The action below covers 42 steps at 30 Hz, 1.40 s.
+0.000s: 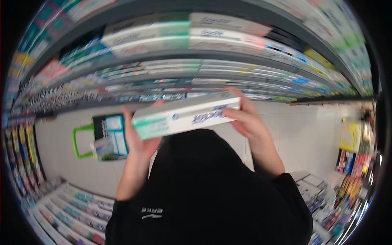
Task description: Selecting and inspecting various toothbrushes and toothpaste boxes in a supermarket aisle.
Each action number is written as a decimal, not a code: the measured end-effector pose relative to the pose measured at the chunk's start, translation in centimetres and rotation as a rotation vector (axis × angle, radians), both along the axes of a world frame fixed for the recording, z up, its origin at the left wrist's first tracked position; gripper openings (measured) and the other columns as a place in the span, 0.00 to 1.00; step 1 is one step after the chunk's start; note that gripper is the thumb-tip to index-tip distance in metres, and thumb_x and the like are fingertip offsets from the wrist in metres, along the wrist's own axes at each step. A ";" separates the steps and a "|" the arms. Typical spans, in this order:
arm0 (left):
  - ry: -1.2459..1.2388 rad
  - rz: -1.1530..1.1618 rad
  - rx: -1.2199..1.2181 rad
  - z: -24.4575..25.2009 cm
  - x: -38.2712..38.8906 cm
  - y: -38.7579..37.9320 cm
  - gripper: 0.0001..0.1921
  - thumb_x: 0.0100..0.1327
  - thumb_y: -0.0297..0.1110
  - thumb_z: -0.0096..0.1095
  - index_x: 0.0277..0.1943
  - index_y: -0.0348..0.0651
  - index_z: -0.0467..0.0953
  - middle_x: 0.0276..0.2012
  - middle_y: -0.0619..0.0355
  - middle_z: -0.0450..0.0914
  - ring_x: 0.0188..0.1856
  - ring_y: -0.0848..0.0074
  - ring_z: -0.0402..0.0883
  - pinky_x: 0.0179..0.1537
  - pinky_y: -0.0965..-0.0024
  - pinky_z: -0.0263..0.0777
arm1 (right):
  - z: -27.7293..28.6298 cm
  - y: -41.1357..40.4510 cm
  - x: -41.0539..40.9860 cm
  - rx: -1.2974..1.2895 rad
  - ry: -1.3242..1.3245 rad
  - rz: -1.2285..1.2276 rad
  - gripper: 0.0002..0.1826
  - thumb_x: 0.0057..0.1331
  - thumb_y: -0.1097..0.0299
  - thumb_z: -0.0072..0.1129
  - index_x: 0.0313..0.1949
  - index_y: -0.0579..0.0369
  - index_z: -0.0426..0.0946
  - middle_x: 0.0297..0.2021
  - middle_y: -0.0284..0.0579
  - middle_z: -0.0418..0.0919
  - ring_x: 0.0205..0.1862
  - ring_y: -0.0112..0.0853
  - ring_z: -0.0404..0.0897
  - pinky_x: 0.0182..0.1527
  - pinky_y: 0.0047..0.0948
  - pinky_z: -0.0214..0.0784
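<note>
A long white, grey and green carton (186, 116), bearing printed writing, is held between both hands in front of my black shirt. My left hand (141, 131) grips its green end, with the thumb and fingers around the sides. My right hand (245, 114) holds the other end, its fingers along the white printed face. The carton tilts slightly, its right end higher in the picture. Beyond it are shelves stacked with similar long boxes (220, 33), somewhat blurred.
A shopping basket with a green handle (74, 142) and goods inside stands on the tiled floor (272, 131) at the left. More shelves with packages (76, 211) are at the lower left. Yellow and red goods (350, 136) stand at the right.
</note>
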<state>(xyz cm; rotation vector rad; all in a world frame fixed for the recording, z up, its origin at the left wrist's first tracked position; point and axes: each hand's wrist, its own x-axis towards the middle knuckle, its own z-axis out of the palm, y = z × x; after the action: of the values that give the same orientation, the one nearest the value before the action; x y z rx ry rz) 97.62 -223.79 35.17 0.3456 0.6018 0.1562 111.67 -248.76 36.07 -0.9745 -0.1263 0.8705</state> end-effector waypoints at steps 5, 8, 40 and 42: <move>-0.305 -0.313 0.557 -1.7 -2.1 3.6 0.50 0.68 0.75 0.34 0.50 0.22 0.79 0.51 0.38 0.83 0.54 0.52 0.82 0.64 0.53 0.67 | 0.8 -0.6 1.3 0.015 -0.139 0.018 0.29 0.56 0.79 0.72 0.56 0.56 0.69 0.46 0.36 0.78 0.50 0.24 0.78 0.54 0.27 0.70; -0.168 -0.498 1.232 -1.2 -1.7 3.9 0.51 0.65 0.76 0.44 0.60 0.23 0.73 0.58 0.36 0.78 0.60 0.54 0.79 0.66 0.56 0.65 | 3.3 -0.6 0.9 -0.124 -0.449 0.048 0.28 0.53 0.71 0.78 0.50 0.55 0.71 0.42 0.34 0.78 0.47 0.22 0.77 0.48 0.25 0.71; -0.345 -0.289 0.875 -1.9 1.8 -2.8 0.32 0.58 0.32 0.77 0.63 0.37 0.69 0.56 0.44 0.79 0.58 0.56 0.80 0.60 0.54 0.74 | 0.8 0.2 -1.6 -0.018 -0.708 0.178 0.38 0.65 0.69 0.66 0.72 0.54 0.60 0.70 0.51 0.64 0.69 0.40 0.67 0.66 0.43 0.62; -0.392 -0.182 0.668 -2.0 1.8 -2.4 0.37 0.60 0.40 0.76 0.68 0.40 0.62 0.62 0.42 0.72 0.67 0.50 0.70 0.69 0.46 0.61 | 1.0 -0.1 -1.4 -0.183 -0.851 0.195 0.39 0.64 0.68 0.68 0.71 0.55 0.60 0.69 0.51 0.65 0.69 0.40 0.67 0.67 0.42 0.61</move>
<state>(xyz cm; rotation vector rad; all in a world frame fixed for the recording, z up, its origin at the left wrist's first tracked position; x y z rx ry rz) 99.46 -226.19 33.17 0.9873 0.1100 0.2415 110.31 -248.87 37.05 -1.4760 -0.8905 0.5965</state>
